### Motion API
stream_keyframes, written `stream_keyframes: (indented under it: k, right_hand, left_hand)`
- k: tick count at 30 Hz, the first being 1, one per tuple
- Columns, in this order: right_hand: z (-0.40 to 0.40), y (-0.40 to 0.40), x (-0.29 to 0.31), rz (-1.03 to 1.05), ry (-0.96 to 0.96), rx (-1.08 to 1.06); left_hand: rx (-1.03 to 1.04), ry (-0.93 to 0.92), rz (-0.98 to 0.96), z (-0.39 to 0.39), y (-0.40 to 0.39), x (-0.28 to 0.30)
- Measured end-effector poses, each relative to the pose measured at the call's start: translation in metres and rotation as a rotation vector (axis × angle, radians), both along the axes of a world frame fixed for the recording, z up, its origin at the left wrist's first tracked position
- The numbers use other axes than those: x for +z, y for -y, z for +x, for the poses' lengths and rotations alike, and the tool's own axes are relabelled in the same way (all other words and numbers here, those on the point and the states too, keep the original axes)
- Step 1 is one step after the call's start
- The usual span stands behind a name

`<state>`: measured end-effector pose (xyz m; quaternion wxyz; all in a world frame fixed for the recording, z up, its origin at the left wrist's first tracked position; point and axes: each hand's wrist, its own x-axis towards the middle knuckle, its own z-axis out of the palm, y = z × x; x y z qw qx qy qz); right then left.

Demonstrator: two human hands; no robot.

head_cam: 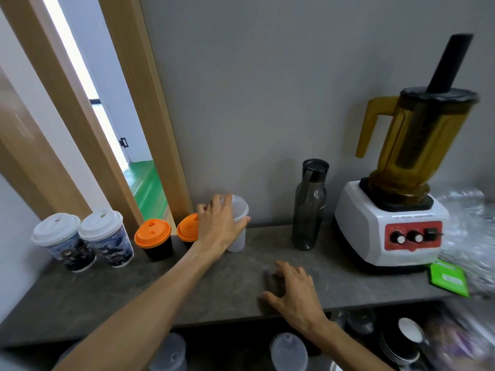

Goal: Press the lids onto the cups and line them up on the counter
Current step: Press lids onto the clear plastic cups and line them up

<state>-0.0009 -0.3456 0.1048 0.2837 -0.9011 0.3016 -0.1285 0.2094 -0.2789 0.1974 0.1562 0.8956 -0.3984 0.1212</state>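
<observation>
Your grey stone counter (112, 295) spans the lower frame, with the blender (396, 183) at right and a dark water bottle (309, 207) beside it. At centre, your left hand (219, 223) grips the frosted lidded cup (238, 228), next to two orange-lidded cups (154, 236) and two white-lidded printed cups (88, 239) at left. Your right hand (292, 290) rests spread and relaxed on the counter.

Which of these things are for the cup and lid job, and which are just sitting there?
For the job:
two white-lidded printed cups
two orange-lidded black cups
frosted cup with its lid, gripped by the left hand
right hand, spread open over the counter

Just sitting there:
dark water bottle
blender
green packet
</observation>
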Motion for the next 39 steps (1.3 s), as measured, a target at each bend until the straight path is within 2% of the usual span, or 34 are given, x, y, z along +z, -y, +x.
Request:
stream_keyframes:
  k: [4, 7, 10, 12, 14, 15, 17, 19, 23, 26, 31, 34, 39]
  right_hand:
    - [-0.014, 0.000, 0.004, -0.012, 0.012, 0.020]
    - [-0.035, 0.001, 0.004, -0.008, 0.013, 0.028]
    - [-0.064, -0.004, -0.008, -0.082, 0.076, 0.088]
    - [-0.080, -0.008, -0.023, -0.088, 0.111, 0.118]
    - [-0.087, -0.008, -0.041, -0.029, -0.030, 0.140]
    - [-0.088, -0.008, -0.051, 0.008, -0.146, 0.153]
    - [-0.083, -0.002, -0.074, 0.026, -0.359, 0.158]
    - [-0.076, 0.001, -0.091, 0.031, -0.520, 0.160]
    - [-0.066, 0.003, -0.120, 0.059, -0.642, 0.225]
    - [-0.063, -0.004, -0.124, -0.003, -0.661, 0.310]
    - [-0.069, -0.007, -0.078, 0.045, -0.567, 0.265]
    - [-0.081, -0.012, -0.028, 0.021, -0.537, 0.345]
    - [-0.093, -0.021, 0.095, 0.176, -0.252, 0.358]
  left_hand:
    - [-0.005, 0.065, 0.044, 0.002, -0.005, -0.001]
    - [-0.067, 0.113, -0.044, -0.013, -0.016, 0.000]
    - [-0.312, 0.193, -0.298, -0.054, -0.035, -0.006]
    - [-0.575, 0.182, -0.376, -0.091, -0.055, -0.028]
    - [-0.768, 0.048, -0.250, -0.126, -0.073, -0.062]
    - [-0.775, -0.056, -0.124, -0.138, -0.077, -0.082]
    - [-0.589, -0.390, 0.139, -0.149, -0.077, -0.131]
    - [-0.396, -0.605, 0.308, -0.147, -0.076, -0.171]
    - [-0.254, -0.903, 0.389, -0.143, -0.065, -0.209]
    - [-0.201, -0.981, 0.406, -0.157, -0.057, -0.199]
    - [-0.250, -0.952, 0.345, -0.162, -0.068, -0.169]
    - [-0.295, -0.884, 0.329, -0.161, -0.091, -0.127]
    - [-0.339, -0.697, 0.090, -0.152, -0.122, -0.025]
